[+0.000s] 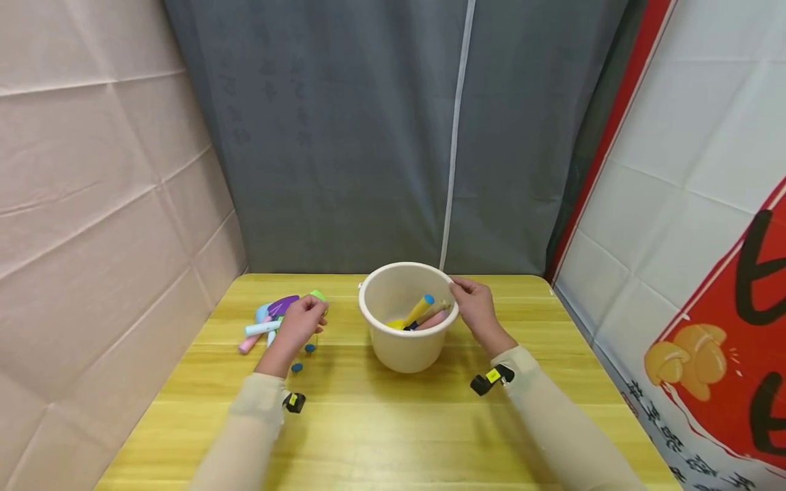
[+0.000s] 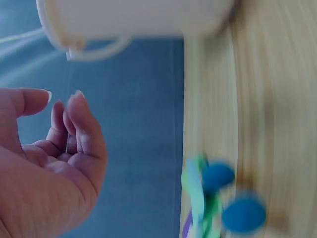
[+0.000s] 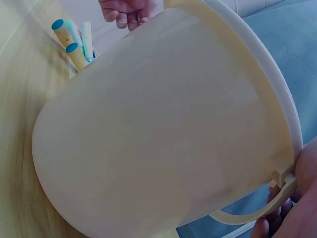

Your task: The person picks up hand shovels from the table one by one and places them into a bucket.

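Observation:
A cream plastic bucket [image 1: 405, 351] stands on the table with several stick-like handles [image 1: 419, 311] inside, one yellow with a blue end. At its right rim, my right hand [image 1: 479, 310] grips the edge; in the right wrist view its fingers lie by the bucket's bail handle [image 3: 237, 218]. My left hand [image 1: 299, 324] hovers over the left of the table, fingers loosely bent, with nothing between thumb and fingertips in the left wrist view. Below and behind it lies a pile of colourful toys: a purple piece [image 1: 284, 305], a light blue handle [image 1: 263, 328] and blue-ended handles [image 2: 244, 212].
The wooden table [image 1: 393, 436] ends at a grey curtain [image 1: 344, 136] behind. Pale cloth [image 1: 110, 204] hangs on the left, and a white and red printed banner [image 1: 675, 204] on the right.

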Demonstrator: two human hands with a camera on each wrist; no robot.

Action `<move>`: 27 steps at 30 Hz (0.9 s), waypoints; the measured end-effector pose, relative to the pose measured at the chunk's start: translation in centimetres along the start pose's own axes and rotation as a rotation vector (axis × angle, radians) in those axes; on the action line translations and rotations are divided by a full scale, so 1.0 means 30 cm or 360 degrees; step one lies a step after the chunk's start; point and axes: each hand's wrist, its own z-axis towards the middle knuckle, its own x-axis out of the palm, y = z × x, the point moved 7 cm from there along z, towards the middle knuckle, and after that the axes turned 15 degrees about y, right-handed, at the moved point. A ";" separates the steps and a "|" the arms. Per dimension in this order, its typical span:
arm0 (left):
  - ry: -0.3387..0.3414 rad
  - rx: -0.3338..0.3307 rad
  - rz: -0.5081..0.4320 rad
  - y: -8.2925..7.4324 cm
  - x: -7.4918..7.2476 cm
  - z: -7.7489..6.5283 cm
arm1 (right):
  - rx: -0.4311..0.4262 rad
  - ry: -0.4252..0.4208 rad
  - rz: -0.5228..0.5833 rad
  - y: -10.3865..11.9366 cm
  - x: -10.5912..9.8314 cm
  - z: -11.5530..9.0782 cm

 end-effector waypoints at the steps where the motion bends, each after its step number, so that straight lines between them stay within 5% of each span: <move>1: -0.0033 -0.0010 0.0086 0.013 -0.030 -0.005 | 0.0005 0.0001 0.0001 0.000 0.000 -0.001; 7: -0.0256 -0.0079 0.0576 0.101 -0.212 -0.023 | 0.0011 -0.0003 0.0017 0.001 -0.002 -0.006; 14: -0.0372 -0.0128 0.0921 0.171 -0.367 -0.036 | 0.0023 -0.0003 0.0015 0.003 -0.007 -0.005; 21: -0.0220 -0.0258 0.1099 0.285 -0.427 -0.037 | 0.0013 -0.0006 -0.0008 0.002 -0.011 -0.001; 27: -0.0200 -0.0235 0.1143 0.339 -0.433 -0.031 | 0.0025 -0.0012 0.0012 -0.002 -0.014 -0.005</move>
